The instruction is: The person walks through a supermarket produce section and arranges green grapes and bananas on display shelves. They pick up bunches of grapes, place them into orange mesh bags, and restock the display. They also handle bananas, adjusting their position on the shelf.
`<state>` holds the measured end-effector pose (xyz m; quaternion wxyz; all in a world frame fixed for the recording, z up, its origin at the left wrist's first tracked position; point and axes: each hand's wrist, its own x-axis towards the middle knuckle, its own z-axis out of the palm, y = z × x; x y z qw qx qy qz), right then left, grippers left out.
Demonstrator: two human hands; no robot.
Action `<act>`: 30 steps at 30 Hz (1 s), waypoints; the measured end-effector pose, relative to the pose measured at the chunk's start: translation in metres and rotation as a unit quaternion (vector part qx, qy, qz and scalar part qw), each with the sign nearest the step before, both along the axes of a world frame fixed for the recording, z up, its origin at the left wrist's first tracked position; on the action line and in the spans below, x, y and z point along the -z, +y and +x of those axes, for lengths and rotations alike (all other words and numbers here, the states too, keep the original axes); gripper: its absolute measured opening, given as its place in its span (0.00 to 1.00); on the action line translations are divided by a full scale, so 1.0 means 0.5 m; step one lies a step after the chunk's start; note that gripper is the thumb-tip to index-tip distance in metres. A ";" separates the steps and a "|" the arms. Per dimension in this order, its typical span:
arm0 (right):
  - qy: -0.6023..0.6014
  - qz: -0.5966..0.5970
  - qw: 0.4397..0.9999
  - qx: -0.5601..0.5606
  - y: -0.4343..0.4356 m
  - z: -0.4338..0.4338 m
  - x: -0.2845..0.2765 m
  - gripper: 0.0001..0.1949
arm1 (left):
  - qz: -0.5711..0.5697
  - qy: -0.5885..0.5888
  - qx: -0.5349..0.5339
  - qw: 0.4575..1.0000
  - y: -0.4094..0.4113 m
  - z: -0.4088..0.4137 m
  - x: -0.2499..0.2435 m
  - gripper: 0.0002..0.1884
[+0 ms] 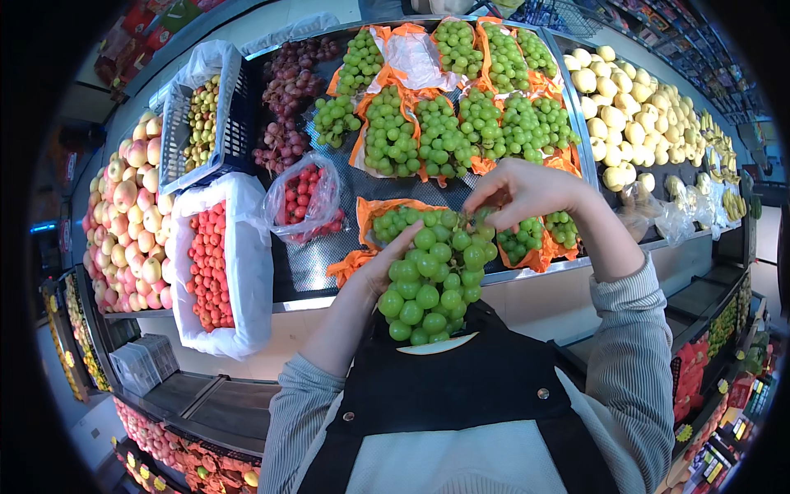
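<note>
A large bunch of green grapes [429, 278] is held up in front of my apron, above the front edge of the display. My left hand [386, 259] supports it from the left and behind, the thumb along its upper side; most of the fingers are hidden by the fruit. At the bunch's upper right, my right hand [524, 191] pinches near the stem with bent fingers. What exactly lies between those fingertips is partly hidden. Just behind the held bunch, another green bunch [395, 222] lies in orange wrapping paper [367, 216] on the black display mat [315, 265].
Rows of wrapped green grapes [444, 136] lie farther back. To the left are red grapes [287, 92], a bag of small red fruit [302, 197], a white-lined crate [250, 272], a blue crate [231, 136] and apples [133, 210]. Pale round fruit [636, 117] is beyond the right-hand metal divider [577, 117].
</note>
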<state>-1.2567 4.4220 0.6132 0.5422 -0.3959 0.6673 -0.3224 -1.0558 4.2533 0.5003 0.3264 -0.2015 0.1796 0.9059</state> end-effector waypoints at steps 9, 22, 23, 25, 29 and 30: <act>-0.104 0.048 0.989 0.094 -0.047 -0.015 0.028 0.15 | -0.026 -0.037 -0.001 0.999 -0.019 0.007 -0.013 0.34; -0.056 -0.002 0.993 -0.103 -0.092 0.013 0.100 0.12 | -0.059 -0.042 0.023 0.997 -0.018 0.006 0.009 0.32; -0.064 -0.005 0.994 -0.087 -0.084 0.012 0.101 0.12 | -0.055 -0.040 0.026 0.997 -0.016 0.005 0.008 0.33; -0.081 -0.015 0.995 -0.058 -0.076 0.014 0.101 0.12 | -0.052 -0.037 0.028 0.998 -0.018 0.004 0.007 0.34; -0.093 -0.038 0.995 0.023 -0.051 0.016 0.119 0.09 | -0.034 -0.033 0.019 0.999 -0.008 -0.002 0.014 0.34; -0.074 -0.054 0.995 0.049 -0.048 0.015 0.126 0.08 | -0.017 -0.036 0.020 0.999 -0.008 -0.004 0.017 0.33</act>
